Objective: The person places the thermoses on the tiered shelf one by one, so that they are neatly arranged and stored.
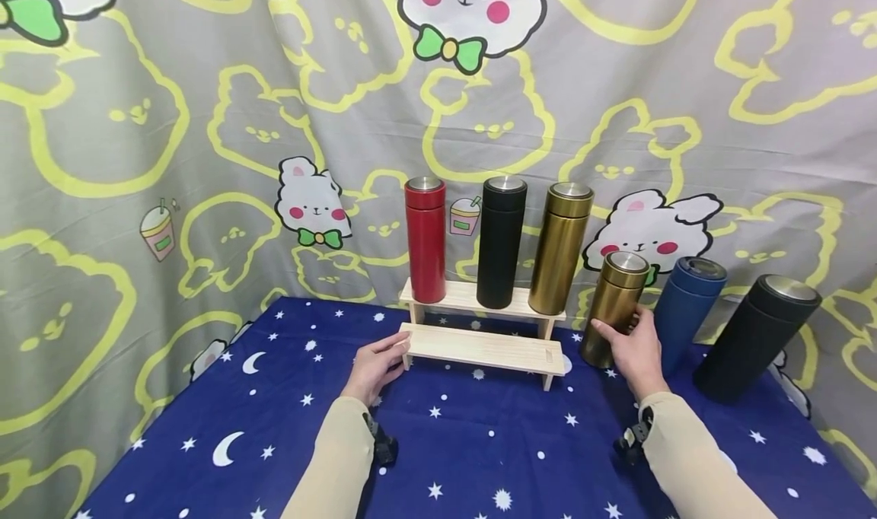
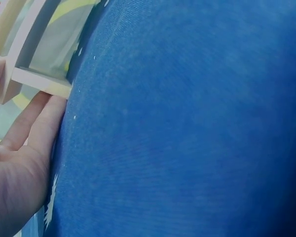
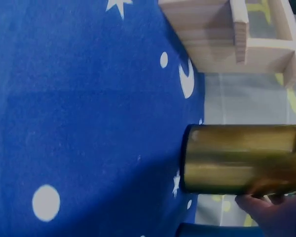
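Observation:
My right hand (image 1: 636, 351) grips the lower part of a short gold thermos bottle (image 1: 620, 283) to the right of a two-tier wooden stand (image 1: 479, 344). In the right wrist view the gold bottle (image 3: 232, 158) has its base at the cloth; whether it is slightly lifted I cannot tell. My left hand (image 1: 375, 365) holds the left end of the stand's lower shelf, with straight fingers (image 2: 47, 121) against its side in the left wrist view. On the upper shelf stand a red bottle (image 1: 426, 245), a black bottle (image 1: 502, 245) and a tall gold bottle (image 1: 562, 253).
Right of my right hand stand a blue bottle (image 1: 688, 306) and a thick black bottle (image 1: 757, 340). A dark blue cloth (image 1: 274, 420) with stars and moons covers the table. Behind it hangs a grey curtain (image 1: 384, 131) with yellow cartoon outlines.

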`<state>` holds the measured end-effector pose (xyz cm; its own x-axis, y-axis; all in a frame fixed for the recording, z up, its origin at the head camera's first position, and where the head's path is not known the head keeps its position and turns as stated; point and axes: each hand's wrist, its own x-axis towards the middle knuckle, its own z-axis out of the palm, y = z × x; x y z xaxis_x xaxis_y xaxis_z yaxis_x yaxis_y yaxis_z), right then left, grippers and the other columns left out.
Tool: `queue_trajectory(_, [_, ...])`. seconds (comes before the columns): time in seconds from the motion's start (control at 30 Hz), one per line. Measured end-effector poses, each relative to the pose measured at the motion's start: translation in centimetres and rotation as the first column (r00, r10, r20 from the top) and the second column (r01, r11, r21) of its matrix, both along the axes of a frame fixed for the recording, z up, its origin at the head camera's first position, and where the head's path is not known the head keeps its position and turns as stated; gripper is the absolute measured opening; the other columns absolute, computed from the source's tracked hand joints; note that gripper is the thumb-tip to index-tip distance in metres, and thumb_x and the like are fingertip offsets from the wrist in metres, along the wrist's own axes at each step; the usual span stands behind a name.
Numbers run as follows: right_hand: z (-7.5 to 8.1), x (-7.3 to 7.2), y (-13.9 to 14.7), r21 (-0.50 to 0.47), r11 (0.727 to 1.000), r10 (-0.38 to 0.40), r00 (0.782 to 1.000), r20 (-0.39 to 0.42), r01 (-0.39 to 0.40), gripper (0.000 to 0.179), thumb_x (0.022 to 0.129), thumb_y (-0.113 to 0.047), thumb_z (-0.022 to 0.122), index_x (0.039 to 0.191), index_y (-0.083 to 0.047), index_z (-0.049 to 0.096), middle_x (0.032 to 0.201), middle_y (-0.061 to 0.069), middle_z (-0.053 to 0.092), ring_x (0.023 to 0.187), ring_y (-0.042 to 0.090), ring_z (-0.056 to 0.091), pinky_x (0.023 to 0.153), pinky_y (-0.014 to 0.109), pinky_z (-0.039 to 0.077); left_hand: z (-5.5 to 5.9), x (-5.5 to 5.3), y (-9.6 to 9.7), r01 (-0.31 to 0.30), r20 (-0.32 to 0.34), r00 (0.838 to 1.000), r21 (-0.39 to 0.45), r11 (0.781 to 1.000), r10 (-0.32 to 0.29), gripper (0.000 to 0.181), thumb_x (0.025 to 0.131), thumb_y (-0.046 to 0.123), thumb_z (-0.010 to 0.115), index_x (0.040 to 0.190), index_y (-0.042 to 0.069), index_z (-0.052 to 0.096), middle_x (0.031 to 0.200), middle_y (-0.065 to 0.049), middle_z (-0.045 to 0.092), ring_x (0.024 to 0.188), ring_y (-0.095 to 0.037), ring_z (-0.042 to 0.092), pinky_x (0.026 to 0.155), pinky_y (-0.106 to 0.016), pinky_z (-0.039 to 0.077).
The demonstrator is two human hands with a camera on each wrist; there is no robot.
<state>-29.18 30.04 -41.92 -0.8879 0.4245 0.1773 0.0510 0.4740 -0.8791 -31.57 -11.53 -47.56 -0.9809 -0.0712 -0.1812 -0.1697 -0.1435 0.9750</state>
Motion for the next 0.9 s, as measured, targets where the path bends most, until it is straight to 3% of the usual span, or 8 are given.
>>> queue_trajectory(0.67, [0.5,3.2,1.0,-0.014,0.994,0.111,0.992,-0.052,-0.112,0.084,0.091,-0.029,0.073,0.149,0.006,0.023,0.14,0.033,0.04,0.126,0.043,0.043,0.102,0.057,0.038,-0.1,0.1,0.0,0.014,-0.006,1.0,0.001,1.0,-0.014,0.038,0.087,0.018,0.077,0.124,0.008,0.07,0.126,-0.014,0.064,0.105,-0.023,0.064,0.087,-0.04,0.054])
queue_trajectory(0.9, [0.8,4.2,1.6,0.034,0.987,0.155,0.987,-0.042,-0.154,0.085,0.092,-0.034,0.072,0.148,0.008,0.023,0.138,0.034,0.04,0.124,0.045,0.044,0.099,0.059,0.039,-0.1,-0.1,0.1,0.008,0.002,1.0,0.008,1.0,-0.008,0.038,0.088,0.016,0.077,0.123,0.007,0.07,0.124,-0.014,0.064,0.104,-0.023,0.064,0.088,-0.041,0.054])
